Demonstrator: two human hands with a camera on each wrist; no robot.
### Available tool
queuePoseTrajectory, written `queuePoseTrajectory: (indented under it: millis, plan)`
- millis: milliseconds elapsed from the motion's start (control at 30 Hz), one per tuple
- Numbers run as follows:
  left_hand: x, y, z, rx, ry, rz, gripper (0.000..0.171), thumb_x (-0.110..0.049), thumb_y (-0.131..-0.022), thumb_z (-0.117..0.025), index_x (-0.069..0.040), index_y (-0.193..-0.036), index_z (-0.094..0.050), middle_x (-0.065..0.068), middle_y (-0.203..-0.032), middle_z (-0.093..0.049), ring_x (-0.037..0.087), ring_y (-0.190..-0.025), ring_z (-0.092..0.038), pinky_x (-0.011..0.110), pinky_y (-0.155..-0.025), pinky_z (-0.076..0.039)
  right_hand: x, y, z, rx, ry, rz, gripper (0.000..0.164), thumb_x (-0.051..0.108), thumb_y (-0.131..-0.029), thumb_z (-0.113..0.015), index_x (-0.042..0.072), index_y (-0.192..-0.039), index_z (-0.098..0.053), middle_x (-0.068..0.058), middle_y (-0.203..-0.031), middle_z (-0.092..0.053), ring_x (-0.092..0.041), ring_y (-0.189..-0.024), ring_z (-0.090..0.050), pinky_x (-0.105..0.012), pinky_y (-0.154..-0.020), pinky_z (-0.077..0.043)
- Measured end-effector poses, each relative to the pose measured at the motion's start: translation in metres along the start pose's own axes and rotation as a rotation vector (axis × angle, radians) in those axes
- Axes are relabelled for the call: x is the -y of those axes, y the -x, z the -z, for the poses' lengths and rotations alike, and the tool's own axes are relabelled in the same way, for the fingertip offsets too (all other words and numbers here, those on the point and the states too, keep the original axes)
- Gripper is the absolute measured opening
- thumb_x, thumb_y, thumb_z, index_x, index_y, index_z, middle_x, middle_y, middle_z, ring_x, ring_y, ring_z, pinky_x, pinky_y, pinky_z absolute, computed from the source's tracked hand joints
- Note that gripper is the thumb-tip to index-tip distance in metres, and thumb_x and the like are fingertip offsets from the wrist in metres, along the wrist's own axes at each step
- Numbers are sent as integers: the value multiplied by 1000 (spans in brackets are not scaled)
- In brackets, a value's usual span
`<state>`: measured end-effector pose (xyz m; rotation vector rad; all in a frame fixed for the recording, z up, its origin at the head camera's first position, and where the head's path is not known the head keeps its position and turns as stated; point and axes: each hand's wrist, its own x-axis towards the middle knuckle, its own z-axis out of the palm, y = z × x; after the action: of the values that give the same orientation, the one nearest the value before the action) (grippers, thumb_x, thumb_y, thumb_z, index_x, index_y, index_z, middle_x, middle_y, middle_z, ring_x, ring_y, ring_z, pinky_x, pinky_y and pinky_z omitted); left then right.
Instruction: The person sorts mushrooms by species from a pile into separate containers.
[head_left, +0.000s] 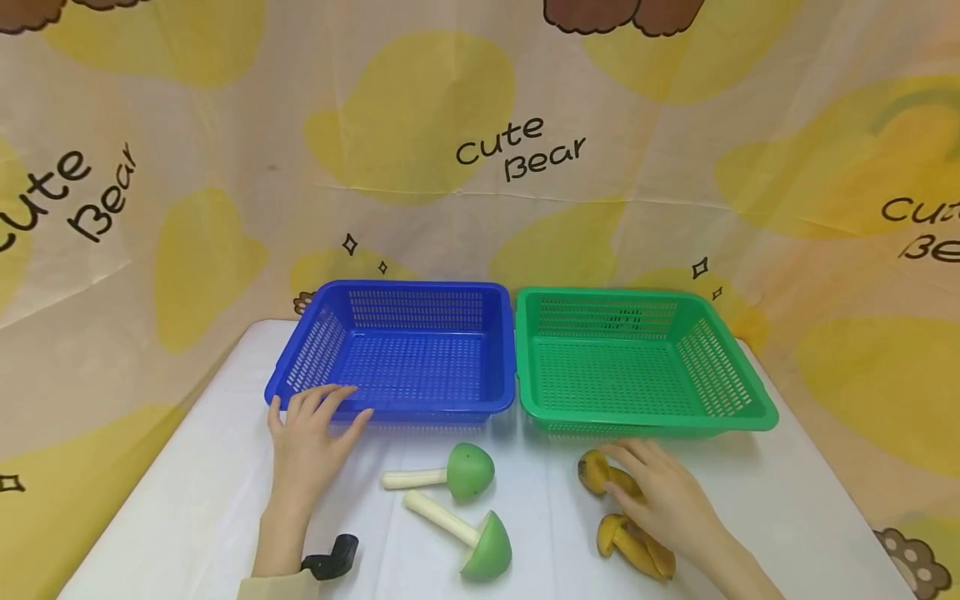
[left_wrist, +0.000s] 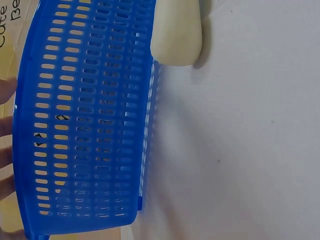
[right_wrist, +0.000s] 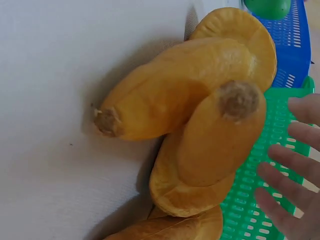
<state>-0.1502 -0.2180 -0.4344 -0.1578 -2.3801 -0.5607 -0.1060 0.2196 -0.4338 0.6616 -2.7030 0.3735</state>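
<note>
My left hand (head_left: pixel 306 446) is over the front left rim of a blue plastic basket (head_left: pixel 427 408), its fingers spread and relaxed with nothing held. In the left wrist view its fingertips show at the basket's rim; whether they touch it I cannot tell. My right hand (head_left: pixel 663 492) hovers over several yellow-brown mushrooms (head_left: pixel 637 550) on the table, partly hiding them. The right wrist view shows its fingers apart, holding none of the mushrooms (right_wrist: pixel 155 90), which lie against one another. Two green-capped mushrooms with pale stems, an upper one (head_left: pixel 471 472) and a lower one (head_left: pixel 487 550), lie between the hands.
A green plastic basket (head_left: pixel 648 421) stands right beside the blue one at the back of the white table (head_left: pixel 187 500). Behind them hangs a printed cloth (head_left: pixel 420 125) with yellow patches and lettering. A black device (head_left: pixel 332 558) is at the left wrist.
</note>
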Motion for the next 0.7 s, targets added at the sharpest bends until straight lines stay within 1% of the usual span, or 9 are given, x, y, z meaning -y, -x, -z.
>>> queuePoseTrajectory:
  millis: [200, 300, 433, 600, 700]
  plan:
    - [0, 0, 4, 8, -7, 30, 36, -30, -75, -79, -11, -103, -70, 13, -108, -66, 36, -107, -51, 72, -105, -17, -4, -4, -4, 110, -13, -53, 50, 28, -76, -79, 18, -122, -63, 6, -114, -64, -13, -102, -60, -36, -83, -55]
    - [0, 0, 5, 15, -5, 33, 34, -28, -74, -80, -11, -102, -70, 12, -106, -66, 35, -107, -51, 72, -105, -17, -5, -5, -5, 150, -37, -81, 51, 30, -77, -79, 18, -123, -62, 5, -115, -64, -17, -105, -61, -40, -85, -55]
    - [1, -1, 4, 17, -4, 26, 33, -27, -74, -80, -11, -100, -70, 12, -105, -66, 35, -106, -51, 72, -105, -16, -7, -7, -7, 187, -56, -99, 53, 32, -77, -79, 18, -125, -61, 1, -118, -64, -24, -110, -61, -47, -87, -54]
    - [2, -1, 3, 19, 0, 27, 32, -27, -74, -81, -11, -100, -70, 12, -105, -65, 35, -106, -50, 72, -105, -16, -9, -9, -10, 218, -69, -114, 56, 32, -76, -80, 16, -125, -61, -3, -119, -65, -28, -110, -61, -49, -88, -53]
    - [2, -2, 4, 19, 1, 32, 32, -26, -74, -81, -11, -100, -70, 12, -104, -64, 35, -106, -49, 72, -105, -16, -9, -11, -11, 255, -86, -136, 56, 32, -76, -79, 16, -126, -61, -5, -121, -65, -30, -110, -61, -50, -87, -53]
